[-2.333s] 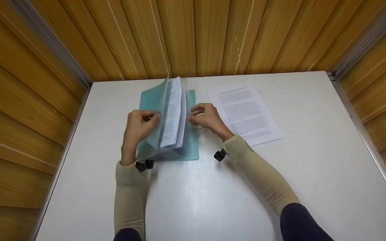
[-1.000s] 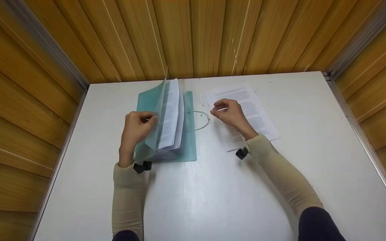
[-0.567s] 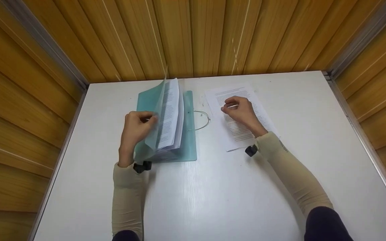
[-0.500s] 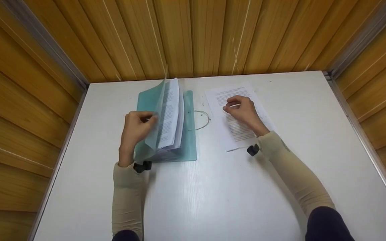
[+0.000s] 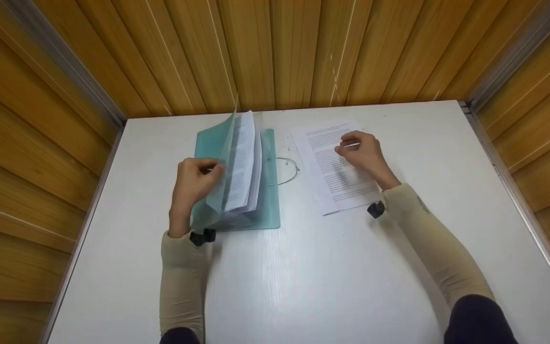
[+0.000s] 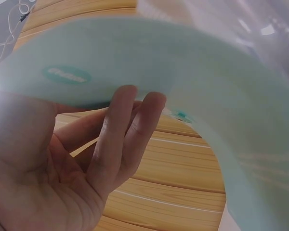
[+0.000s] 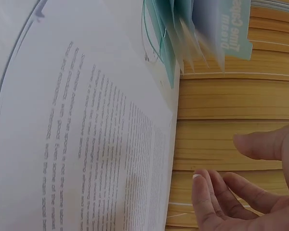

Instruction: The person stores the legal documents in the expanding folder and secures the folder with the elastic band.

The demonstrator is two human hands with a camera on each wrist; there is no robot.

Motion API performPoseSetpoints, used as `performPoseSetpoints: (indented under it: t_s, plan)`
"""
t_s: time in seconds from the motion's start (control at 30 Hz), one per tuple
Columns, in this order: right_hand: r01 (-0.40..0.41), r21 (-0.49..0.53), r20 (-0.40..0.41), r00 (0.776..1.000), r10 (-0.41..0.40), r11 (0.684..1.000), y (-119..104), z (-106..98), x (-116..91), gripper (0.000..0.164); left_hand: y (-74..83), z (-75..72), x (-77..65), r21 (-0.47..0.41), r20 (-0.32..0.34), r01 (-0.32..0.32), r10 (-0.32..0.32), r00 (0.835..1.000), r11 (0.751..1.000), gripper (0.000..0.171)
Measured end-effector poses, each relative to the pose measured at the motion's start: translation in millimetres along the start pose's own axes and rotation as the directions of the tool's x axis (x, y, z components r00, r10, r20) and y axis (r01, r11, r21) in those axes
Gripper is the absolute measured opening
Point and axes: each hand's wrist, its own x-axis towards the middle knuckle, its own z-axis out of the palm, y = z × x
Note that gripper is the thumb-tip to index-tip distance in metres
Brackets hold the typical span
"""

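Note:
A translucent teal folder (image 5: 270, 205) lies on the left side of the table, its front cover raised and bent. My left hand (image 5: 193, 184) pinches that cover's free edge between thumb and fingers; the left wrist view shows fingers against the curved cover (image 6: 192, 62). Inside the folder stand printed pages (image 5: 240, 172) and clear sleeves, partly fanned. From the folder's right edge loops a thin elastic cord (image 5: 297, 168). Over the loose stack of printed paper (image 5: 320, 162) hovers my right hand (image 5: 365, 153), fingers loosely bent, thumb apart, nothing between them in the right wrist view (image 7: 245, 192).
The white table (image 5: 275, 286) meets a wood-panelled wall (image 5: 294, 52) at the back, with more panels on both sides. A small dark camera sits at each wrist, over beige sleeves.
My right hand has left the folder's right edge and moved right, over the loose paper. The elastic cord now shows looped out beside the folder. My left hand keeps holding the cover.

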Motion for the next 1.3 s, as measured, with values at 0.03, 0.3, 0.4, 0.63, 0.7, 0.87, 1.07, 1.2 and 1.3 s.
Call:
performPoseSetpoints:
  t_s: [0.03,0.3,0.4,0.63,0.7,0.87,1.07,1.2,1.3]
  plan:
    - [-0.002,0.0,0.002,1.0,0.002,1.0,1.1,-1.9,0.5,0.043,0.0,0.1,-0.1,0.004,-0.004,-0.003,0.003,1.0,1.0,0.025]
    - [-0.02,-0.022,0.014,1.0,0.02,1.0,7.4,-16.4,4.6,0.047,1.1,-0.5,-0.6,0.019,-0.001,0.021,-0.021,1.0,1.0,0.028]
    - [-0.03,-0.027,0.009,1.0,0.03,0.999,12.1,-21.7,6.0,0.048,1.0,-0.5,0.4,0.008,0.005,0.022,-0.022,1.0,1.0,0.028]
    - [-0.061,-0.035,-0.009,0.998,0.061,0.998,28.0,-32.8,11.9,0.049,-0.3,0.4,1.1,-0.007,0.018,0.026,-0.025,1.0,1.0,0.028]
    - [-0.078,-0.042,-0.01,0.997,0.078,0.996,31.6,-35.9,12.4,0.05,0.1,0.9,1.0,-0.006,0.02,0.026,-0.026,0.999,1.0,0.028]
    - [-0.107,-0.057,-0.021,0.994,0.106,0.993,40.9,-42.0,14.2,0.051,0.5,1.7,0.6,-0.013,0.018,0.023,-0.023,1.0,1.0,0.027]
    - [-0.132,-0.055,-0.032,0.991,0.13,0.99,54.5,-47.0,13.9,0.052,-1.6,1.4,0.6,-0.004,-0.001,-0.009,0.009,1.0,1.0,0.025]
    - [-0.147,-0.049,-0.036,0.989,0.146,0.988,64.0,-50.0,11.1,0.053,-2.7,1.3,0.5,0.0,-0.006,-0.015,0.015,1.0,1.0,0.025]
    - [-0.15,-0.048,-0.037,0.988,0.149,0.987,70.1,-51.0,8.6,0.053,-2.4,1.4,0.0,0.004,-0.004,-0.008,0.008,1.0,1.0,0.025]
